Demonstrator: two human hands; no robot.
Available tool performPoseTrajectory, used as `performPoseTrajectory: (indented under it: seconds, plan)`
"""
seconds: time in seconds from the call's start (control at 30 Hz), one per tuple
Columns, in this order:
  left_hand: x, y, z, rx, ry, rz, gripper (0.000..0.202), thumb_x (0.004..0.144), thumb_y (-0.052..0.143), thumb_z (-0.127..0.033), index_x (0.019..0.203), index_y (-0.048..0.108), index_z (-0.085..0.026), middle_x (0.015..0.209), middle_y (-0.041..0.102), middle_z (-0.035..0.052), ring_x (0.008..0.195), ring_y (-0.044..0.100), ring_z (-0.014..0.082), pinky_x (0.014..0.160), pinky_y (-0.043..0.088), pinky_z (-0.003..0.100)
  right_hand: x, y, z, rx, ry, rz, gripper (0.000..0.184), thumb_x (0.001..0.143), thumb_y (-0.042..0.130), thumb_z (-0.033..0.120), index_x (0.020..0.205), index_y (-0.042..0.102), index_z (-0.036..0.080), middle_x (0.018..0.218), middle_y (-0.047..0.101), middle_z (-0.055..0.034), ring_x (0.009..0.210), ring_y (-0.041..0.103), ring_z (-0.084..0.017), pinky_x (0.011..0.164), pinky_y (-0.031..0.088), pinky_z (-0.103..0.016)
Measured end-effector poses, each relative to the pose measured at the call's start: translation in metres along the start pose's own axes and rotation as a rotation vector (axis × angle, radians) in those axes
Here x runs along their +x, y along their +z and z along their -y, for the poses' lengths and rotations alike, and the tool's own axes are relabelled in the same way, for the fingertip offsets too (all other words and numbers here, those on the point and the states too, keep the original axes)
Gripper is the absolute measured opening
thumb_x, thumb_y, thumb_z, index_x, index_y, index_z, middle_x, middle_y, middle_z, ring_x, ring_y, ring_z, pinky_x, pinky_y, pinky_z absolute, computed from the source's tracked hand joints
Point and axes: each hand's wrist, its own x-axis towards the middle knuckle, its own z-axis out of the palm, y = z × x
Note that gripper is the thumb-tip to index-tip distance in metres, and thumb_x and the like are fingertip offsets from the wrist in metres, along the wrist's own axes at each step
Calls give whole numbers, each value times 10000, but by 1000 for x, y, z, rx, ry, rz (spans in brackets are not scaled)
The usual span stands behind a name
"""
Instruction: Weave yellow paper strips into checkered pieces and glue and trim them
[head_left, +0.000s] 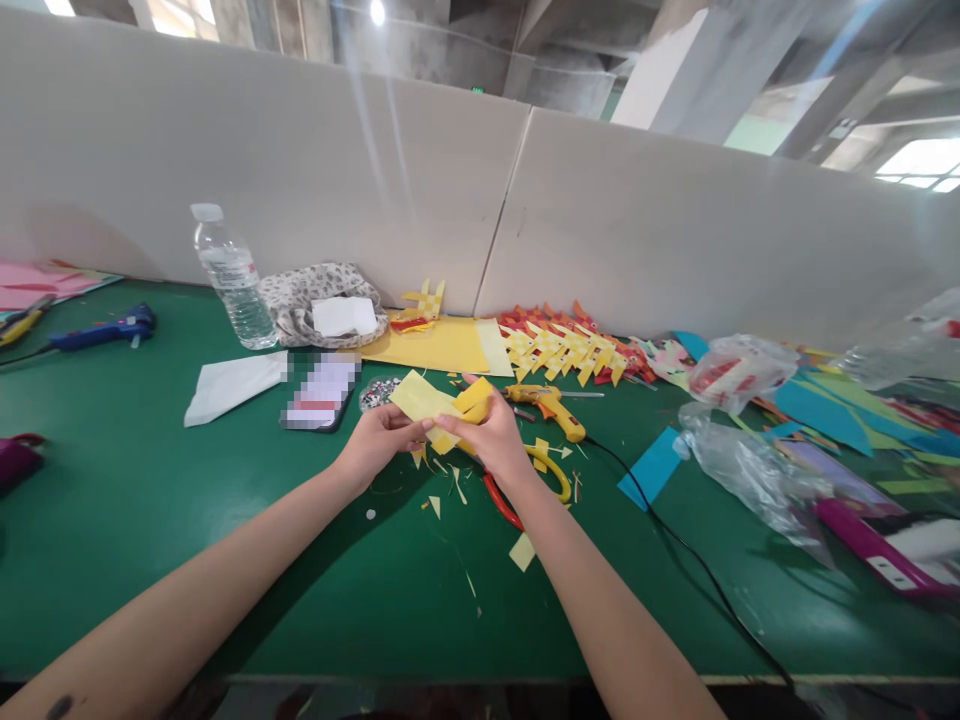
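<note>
Between my two hands, above the green table, are strips of yellow paper (424, 397), pale and deeper yellow, folded or overlapped. My left hand (381, 437) pinches the pale strip's lower edge between thumb and fingers. My right hand (491, 430) is closed on the deeper yellow part, its thumb pressed on the paper. Under my right wrist lie scissors with red and yellow handles (504, 502), partly hidden. Just beyond is a yellow glue gun (551, 408). Small yellow scraps (435, 506) are scattered below my hands.
A water bottle (234, 280), a phone (324, 392) and a tissue (232, 388) lie to the left. Woven yellow paper fish (562, 350) line the back by yellow sheets (427, 345). The glue gun's cord (675, 535) crosses the right side, near plastic bags (750, 470).
</note>
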Motion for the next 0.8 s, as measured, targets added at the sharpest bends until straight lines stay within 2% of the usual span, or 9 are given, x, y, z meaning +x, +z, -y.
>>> performPoseTrajectory:
  seconds: [0.2, 0.33, 0.43, 0.53, 0.63, 0.8]
  plan:
    - [0, 0, -5, -22, 20, -59, 335, 569, 776, -361, 809, 697, -141, 842, 712, 59, 748, 643, 153, 670, 523, 236, -2, -2, 4, -109, -43, -10, 703, 565, 736, 382, 1205, 515, 191, 974, 614, -38, 884, 575, -198, 777, 491, -338]
    - [0, 0, -6, -49, 15, -120, 341, 543, 790, -356, 786, 697, -135, 819, 711, 56, 737, 640, 150, 662, 526, 237, -4, 1, 8, -11, -27, 13, 762, 559, 751, 366, 1245, 469, 194, 956, 612, -39, 854, 583, -189, 748, 499, -332]
    - [0, 0, -4, -66, 6, -84, 373, 540, 791, -355, 837, 705, -146, 873, 713, 65, 768, 644, 160, 673, 531, 247, -4, 3, 8, 52, -17, 28, 747, 580, 740, 360, 1252, 453, 204, 961, 611, -41, 837, 590, -184, 736, 503, -328]
    - [1, 0, -3, -78, 1, -63, 388, 540, 791, -355, 862, 707, -155, 890, 713, 67, 766, 646, 161, 673, 537, 254, -5, 3, 9, -45, -51, -1, 680, 598, 726, 364, 1216, 490, 207, 940, 619, -43, 873, 584, -203, 765, 494, -351]
    - [2, -1, -2, -47, -3, -89, 363, 540, 790, -357, 825, 711, -148, 833, 716, 58, 735, 647, 148, 654, 534, 234, -6, 1, 11, -177, -106, -34, 614, 611, 715, 358, 1175, 525, 210, 943, 618, -46, 905, 569, -219, 801, 474, -379]
    - [3, -3, -5, -12, -14, -139, 328, 514, 802, -344, 756, 710, -142, 779, 713, 45, 700, 648, 135, 620, 528, 208, -6, -2, 14, -233, -120, -23, 611, 609, 711, 317, 1181, 520, 215, 973, 617, -47, 856, 571, -207, 786, 471, -379]
